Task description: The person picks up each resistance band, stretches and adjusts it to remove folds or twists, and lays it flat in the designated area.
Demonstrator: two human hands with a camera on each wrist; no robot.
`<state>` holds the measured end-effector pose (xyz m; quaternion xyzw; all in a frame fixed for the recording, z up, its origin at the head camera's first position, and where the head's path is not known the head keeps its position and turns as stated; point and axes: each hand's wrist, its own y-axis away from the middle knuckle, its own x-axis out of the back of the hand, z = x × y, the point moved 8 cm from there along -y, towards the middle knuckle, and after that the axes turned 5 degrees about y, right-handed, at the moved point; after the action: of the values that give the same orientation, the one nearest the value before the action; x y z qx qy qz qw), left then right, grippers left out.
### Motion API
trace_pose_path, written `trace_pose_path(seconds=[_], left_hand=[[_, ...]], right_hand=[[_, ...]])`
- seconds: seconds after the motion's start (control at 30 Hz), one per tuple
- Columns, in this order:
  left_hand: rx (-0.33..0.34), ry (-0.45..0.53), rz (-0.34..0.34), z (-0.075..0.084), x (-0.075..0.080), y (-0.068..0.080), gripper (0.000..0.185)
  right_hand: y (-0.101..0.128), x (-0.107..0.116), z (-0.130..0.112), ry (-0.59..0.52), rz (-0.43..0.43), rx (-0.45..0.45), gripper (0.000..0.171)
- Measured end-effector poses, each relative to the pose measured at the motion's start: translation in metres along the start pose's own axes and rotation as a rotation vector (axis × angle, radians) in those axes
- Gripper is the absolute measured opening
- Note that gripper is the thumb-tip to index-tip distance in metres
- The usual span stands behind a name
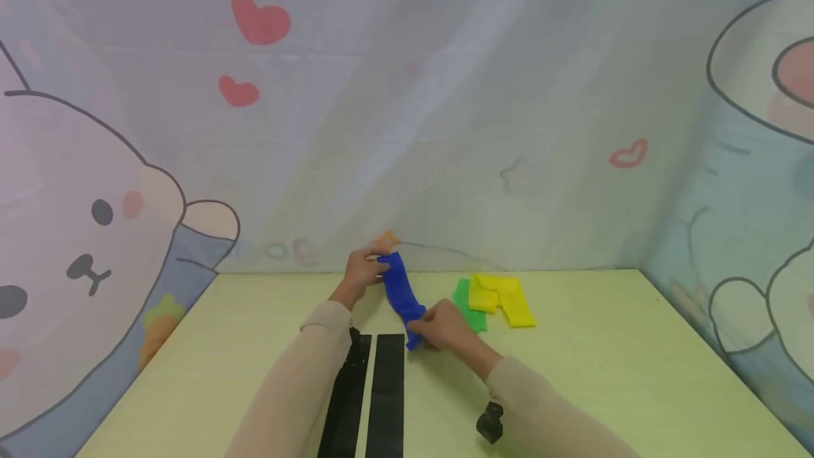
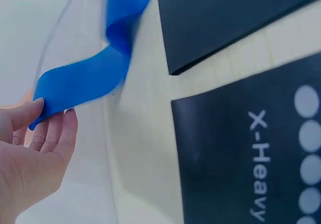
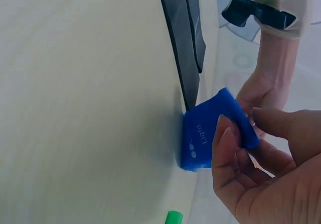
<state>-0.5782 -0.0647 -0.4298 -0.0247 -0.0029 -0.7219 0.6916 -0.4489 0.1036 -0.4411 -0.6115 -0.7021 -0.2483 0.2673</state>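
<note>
A blue resistance band (image 1: 400,290) stretches slackly between both hands above the back of the table, with a fold midway. My left hand (image 1: 361,276) pinches its far end between thumb and fingers, as the left wrist view also shows. Nearer to me, my right hand (image 1: 448,326) pinches the other end; the word "Light" shows on that part of the blue band (image 3: 203,136) in the right wrist view. Just in front lie two black bands (image 1: 386,398) side by side, one partly behind the left sleeve. The black band (image 2: 220,158) in the left wrist view reads "X-Heavy".
To the right of my right hand, a folded yellow band (image 1: 518,302) overlaps a green band (image 1: 462,295) on the pale table (image 1: 610,359). A printed cloth backdrop (image 1: 445,126) rises behind the table's back edge and along its sides.
</note>
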Motion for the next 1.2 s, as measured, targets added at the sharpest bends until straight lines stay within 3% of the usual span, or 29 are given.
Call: trace_pose_path(seconds=[0.33, 0.73, 1.2], left_hand=[[-0.032, -0.017, -0.010, 0.010, -0.003, 0.000, 0.023], [-0.077, 0.038, -0.014, 0.021, -0.001, 0.002, 0.020], [-0.091, 0.045, -0.104, 0.028, -0.016, 0.015, 0.021]], right_hand=[[0.040, 0.005, 0.009, -0.175, -0.112, 0.008, 0.011], [0.072, 0.008, 0.022, -0.223, -0.212, 0.046, 0.012], [0.106, -0.003, 0.018, -0.246, -0.311, 0.040, 0.008]])
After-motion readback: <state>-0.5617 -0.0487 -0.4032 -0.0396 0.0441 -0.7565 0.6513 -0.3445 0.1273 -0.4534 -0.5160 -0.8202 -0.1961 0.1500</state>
